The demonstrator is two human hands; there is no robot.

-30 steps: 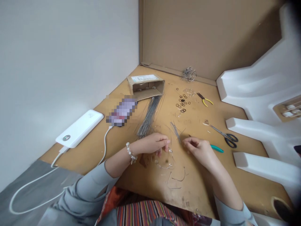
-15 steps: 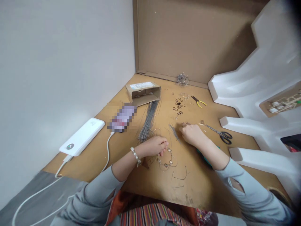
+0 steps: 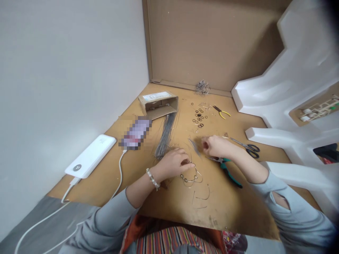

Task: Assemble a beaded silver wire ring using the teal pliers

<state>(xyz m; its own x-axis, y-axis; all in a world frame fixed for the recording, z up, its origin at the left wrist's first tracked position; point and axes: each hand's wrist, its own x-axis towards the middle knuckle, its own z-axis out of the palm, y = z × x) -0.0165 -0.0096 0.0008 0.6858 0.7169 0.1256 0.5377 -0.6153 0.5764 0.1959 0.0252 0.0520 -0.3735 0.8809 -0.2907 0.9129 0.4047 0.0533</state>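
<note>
My left hand (image 3: 175, 163), wearing a pale beaded bracelet (image 3: 153, 179), has its thumb and fingers closed on the upper edge of a beaded wire loop (image 3: 186, 180). Part of that loop is hidden by the fingers. To the right, my right hand (image 3: 214, 145) is curled above the table, and I cannot make out what is between its fingers. Just left of it lie a few short grey wires (image 3: 195, 146). Teal-handled pliers (image 3: 231, 175) rest below my right wrist. A bundle of long grey wires (image 3: 164, 137) lies beyond my left hand.
An open cardboard box (image 3: 159, 106) stands behind the wire bundle. Small dark rings (image 3: 199, 115), yellow-handled pliers (image 3: 221, 112) and a wire tangle (image 3: 202, 87) lie farther back. Scissors (image 3: 251, 150) are at right, beside white foam (image 3: 261, 134). A phone (image 3: 135, 134) and power bank (image 3: 91, 155) lie left.
My left thumb has spread from the fist and the beaded loop has shifted slightly right. My right hand has turned and its forearm has moved, uncovering the teal pliers. The view has shifted slightly.
</note>
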